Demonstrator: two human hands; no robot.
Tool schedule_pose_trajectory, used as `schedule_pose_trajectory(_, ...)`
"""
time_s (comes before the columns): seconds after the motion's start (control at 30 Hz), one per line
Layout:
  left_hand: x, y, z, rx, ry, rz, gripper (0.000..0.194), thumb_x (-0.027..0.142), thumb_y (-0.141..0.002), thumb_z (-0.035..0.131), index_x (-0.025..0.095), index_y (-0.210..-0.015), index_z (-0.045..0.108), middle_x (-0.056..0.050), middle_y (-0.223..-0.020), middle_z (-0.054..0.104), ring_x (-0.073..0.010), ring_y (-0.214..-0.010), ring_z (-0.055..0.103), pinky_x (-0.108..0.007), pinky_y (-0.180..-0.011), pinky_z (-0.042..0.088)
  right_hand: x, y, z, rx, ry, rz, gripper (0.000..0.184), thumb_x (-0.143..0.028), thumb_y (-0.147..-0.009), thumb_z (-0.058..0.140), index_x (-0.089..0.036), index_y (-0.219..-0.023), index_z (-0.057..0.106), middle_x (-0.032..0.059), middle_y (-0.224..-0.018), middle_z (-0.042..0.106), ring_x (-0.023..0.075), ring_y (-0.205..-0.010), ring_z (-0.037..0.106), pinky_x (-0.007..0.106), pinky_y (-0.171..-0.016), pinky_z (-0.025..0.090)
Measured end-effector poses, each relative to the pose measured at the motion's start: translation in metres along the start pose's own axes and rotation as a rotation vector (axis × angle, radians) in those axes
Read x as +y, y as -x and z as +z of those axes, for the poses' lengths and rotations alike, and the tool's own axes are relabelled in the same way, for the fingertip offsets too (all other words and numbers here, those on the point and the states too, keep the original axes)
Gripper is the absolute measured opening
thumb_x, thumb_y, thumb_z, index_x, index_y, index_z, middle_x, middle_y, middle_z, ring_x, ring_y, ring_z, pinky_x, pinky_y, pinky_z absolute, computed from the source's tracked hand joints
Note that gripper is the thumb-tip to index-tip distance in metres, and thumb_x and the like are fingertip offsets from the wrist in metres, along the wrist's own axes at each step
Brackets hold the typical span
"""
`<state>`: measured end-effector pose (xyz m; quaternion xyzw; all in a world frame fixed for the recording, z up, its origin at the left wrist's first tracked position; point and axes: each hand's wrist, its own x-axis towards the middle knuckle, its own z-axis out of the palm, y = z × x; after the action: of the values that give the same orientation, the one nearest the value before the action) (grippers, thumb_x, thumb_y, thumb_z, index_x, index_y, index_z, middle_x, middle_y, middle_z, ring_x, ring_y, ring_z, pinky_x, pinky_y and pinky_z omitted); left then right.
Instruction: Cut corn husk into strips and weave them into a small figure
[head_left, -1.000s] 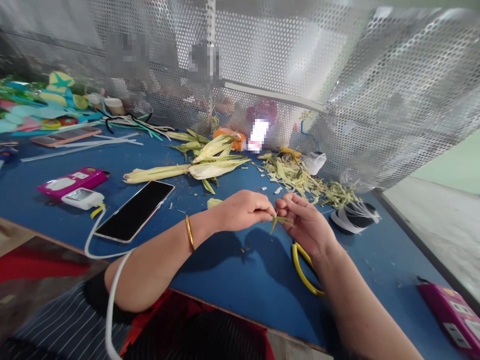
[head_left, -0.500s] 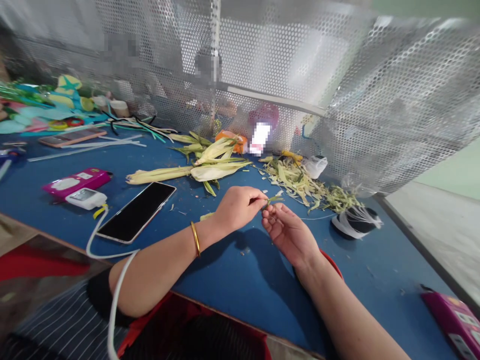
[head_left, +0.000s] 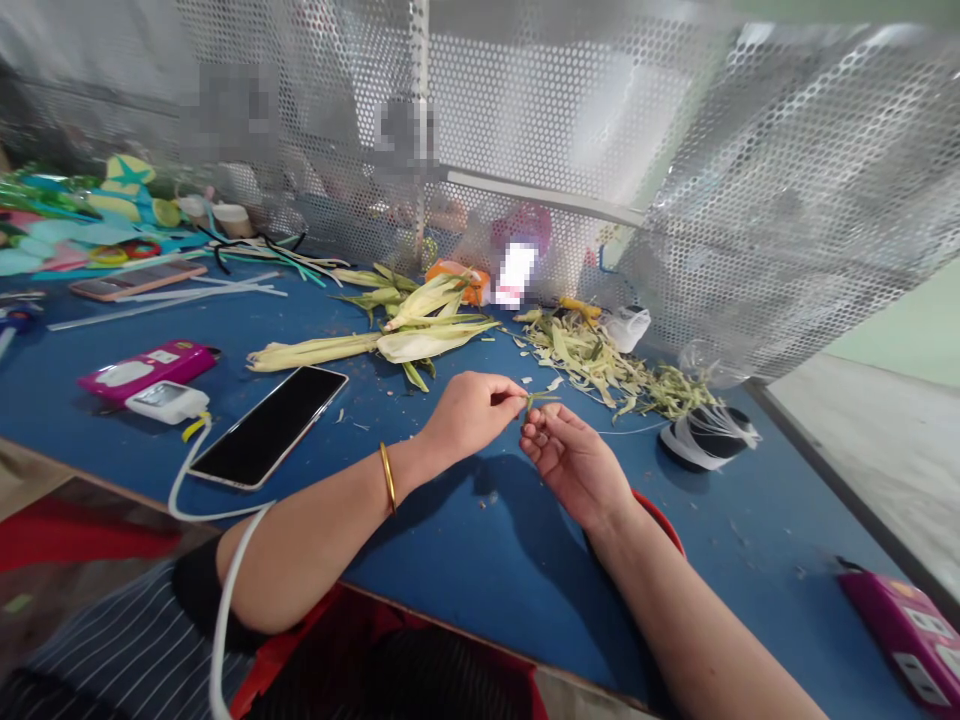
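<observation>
My left hand (head_left: 471, 413) is closed in a pinch on a small green leaf sprig (head_left: 538, 399) above the blue table (head_left: 480, 560). A gold bangle (head_left: 387, 478) circles that wrist. My right hand (head_left: 574, 462) sits just below the sprig, palm turned up, fingers curled, with its fingertips touching the sprig's stem. Beyond the hands lie long pale green leaves (head_left: 390, 335) in a loose bundle. A heap of leaf scraps (head_left: 600, 362) spreads to the right of them.
A black phone (head_left: 268, 425) on a white cable lies to the left, beside a white charger (head_left: 166, 401) and a pink case (head_left: 146, 363). A spool of white thread (head_left: 706, 436) sits to the right. A magenta box (head_left: 904, 630) is at the far right. Perforated metal screens (head_left: 570, 130) enclose the back.
Both hands rose slightly away from me. My right hand turned palm up and slid under the sprig. The yellow-handled tool that lay below it a second ago is out of sight.
</observation>
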<state>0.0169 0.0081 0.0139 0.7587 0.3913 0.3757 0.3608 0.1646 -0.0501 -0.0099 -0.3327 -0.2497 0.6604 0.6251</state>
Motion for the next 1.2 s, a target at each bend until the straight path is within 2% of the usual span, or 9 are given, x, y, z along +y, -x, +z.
schedule_pose_trajectory(0.13,0.005,-0.002,-0.005,-0.113,0.314,-0.231,0.014,0.021,-0.081,0.063,0.013,-0.085,0.073,0.002,-0.054,0.061,-0.0079,-0.046,0.052,-0.02,-0.048,0.044,-0.001,-0.001,-0.001,0.048,0.009,-0.039,0.02,-0.021,-0.067,0.084,-0.018,-0.069,0.064,-0.0012,-0.075,0.069,0.0093,-0.067,0.064,0.019,-0.065,0.055)
schedule_pose_trajectory(0.27,0.008,-0.001,-0.006,-0.079,0.375,-0.264,0.012,0.018,-0.08,0.064,0.012,-0.083,0.073,0.002,-0.052,0.059,-0.0075,-0.046,0.051,-0.019,-0.048,0.043,-0.001,-0.001,0.0,0.054,0.051,-0.063,0.02,-0.024,-0.068,0.083,-0.019,-0.069,0.063,-0.0008,-0.077,0.069,0.0101,-0.07,0.064,0.02,-0.067,0.054)
schedule_pose_trajectory(0.37,0.007,-0.001,-0.003,-0.037,0.312,-0.249,0.012,0.019,-0.08,0.064,0.012,-0.082,0.074,0.0,-0.059,0.066,-0.0078,-0.046,0.052,-0.02,-0.048,0.044,0.003,0.001,0.002,0.046,0.158,-0.116,0.02,-0.028,-0.069,0.082,-0.02,-0.07,0.065,0.0002,-0.08,0.07,0.0117,-0.071,0.064,0.023,-0.067,0.052)
schedule_pose_trajectory(0.5,0.001,-0.001,-0.002,0.009,0.125,-0.142,0.015,0.021,-0.08,0.063,0.016,-0.083,0.076,-0.003,-0.072,0.074,-0.011,-0.055,0.061,-0.021,-0.053,0.048,0.007,0.006,0.005,0.022,0.513,-0.36,0.013,-0.034,-0.08,0.073,-0.021,-0.077,0.069,0.0007,-0.075,0.07,0.0144,-0.071,0.063,0.027,-0.07,0.049)
schedule_pose_trajectory(0.7,0.002,0.0,-0.003,0.029,-0.056,-0.026,0.018,0.02,-0.08,0.061,0.018,-0.084,0.078,-0.002,-0.066,0.072,-0.0132,-0.061,0.064,-0.02,-0.055,0.046,0.004,0.013,0.009,0.053,0.81,-0.621,0.013,-0.027,-0.087,0.063,-0.022,-0.077,0.067,0.0048,-0.095,0.073,0.0187,-0.087,0.065,0.031,-0.076,0.048)
schedule_pose_trajectory(0.83,0.004,0.0,-0.002,0.018,0.054,-0.109,0.015,0.024,-0.079,0.064,0.017,-0.084,0.077,0.0,-0.058,0.067,-0.0121,-0.054,0.06,-0.02,-0.051,0.045,0.002,0.012,0.008,0.16,0.774,-0.628,0.019,-0.028,-0.088,0.06,-0.021,-0.072,0.066,0.0065,-0.093,0.072,0.0198,-0.09,0.063,0.03,-0.072,0.047)
schedule_pose_trajectory(0.93,0.004,0.0,-0.001,0.047,0.176,-0.2,0.016,0.027,-0.078,0.067,0.015,-0.084,0.076,0.0,-0.059,0.067,-0.0107,-0.05,0.058,-0.02,-0.048,0.044,0.002,0.009,0.005,0.233,0.724,-0.623,0.016,-0.031,-0.087,0.062,-0.022,-0.074,0.066,0.0036,-0.081,0.07,0.0167,-0.074,0.06,0.029,-0.066,0.046)
schedule_pose_trajectory(1.07,0.003,0.0,0.0,0.098,0.154,-0.141,0.012,0.027,-0.077,0.07,0.017,-0.08,0.075,0.0,-0.064,0.069,-0.0091,-0.049,0.056,-0.02,-0.049,0.045,0.001,0.007,0.004,0.272,0.706,-0.567,0.016,-0.035,-0.084,0.064,-0.022,-0.075,0.064,-0.0019,-0.059,0.061,0.0145,-0.058,0.053,0.028,-0.06,0.044)
schedule_pose_trajectory(1.2,0.003,0.001,0.0,0.122,0.116,-0.098,0.011,0.026,-0.077,0.069,0.017,-0.08,0.075,0.001,-0.061,0.069,-0.0098,-0.05,0.057,-0.021,-0.051,0.046,0.003,0.006,0.005,0.197,0.739,-0.462,0.019,-0.036,-0.082,0.065,-0.021,-0.071,0.062,-0.0024,-0.058,0.059,0.0139,-0.057,0.054,0.028,-0.059,0.044)
